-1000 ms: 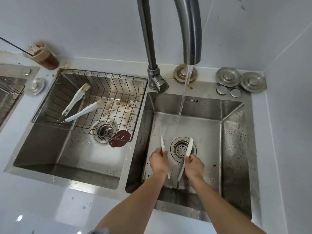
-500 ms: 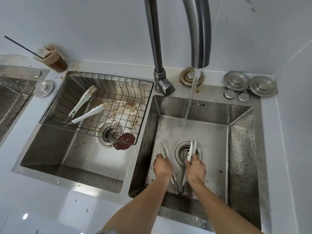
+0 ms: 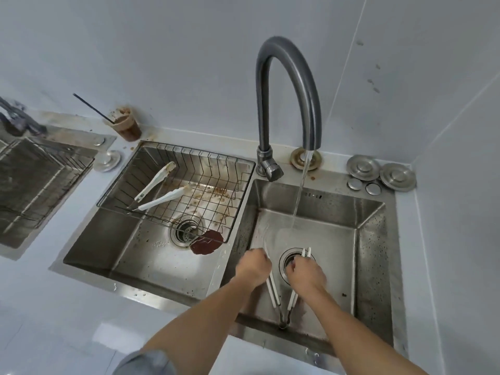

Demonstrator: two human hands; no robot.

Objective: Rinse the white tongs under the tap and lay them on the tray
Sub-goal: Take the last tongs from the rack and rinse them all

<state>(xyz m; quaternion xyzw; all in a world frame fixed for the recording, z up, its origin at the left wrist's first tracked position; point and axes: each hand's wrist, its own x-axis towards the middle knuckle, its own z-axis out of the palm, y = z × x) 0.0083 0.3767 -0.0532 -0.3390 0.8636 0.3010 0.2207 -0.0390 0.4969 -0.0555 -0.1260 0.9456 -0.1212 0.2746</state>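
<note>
So compared to half a second back, the left hand (image 3: 253, 266) is sliding further up its arm of the white tongs (image 3: 272, 290). That arm's tip was poking out past the knuckles, and now the fist is covering it. The right hand (image 3: 307, 276) is staying put, with its arm's tips still showing over the drain (image 3: 286, 259). Both hands are curling their fingers tight round an arm each, holding the tongs splayed with the hinge pointing back at the person, low inside the right basin (image 3: 370, 239).

The tap (image 3: 289, 85) is running, but the water stream (image 3: 299, 196) is landing just behind the hands, not on the tongs. My guess is they're rubbing them down and the actual rinse is only partway done. Nothing's heading for a tray yet.

The wire basket (image 3: 198, 151) in the left basin is holding two more white tongs with brown gunk on them.

Not seeing any brands or readable writing anywhere.
</note>
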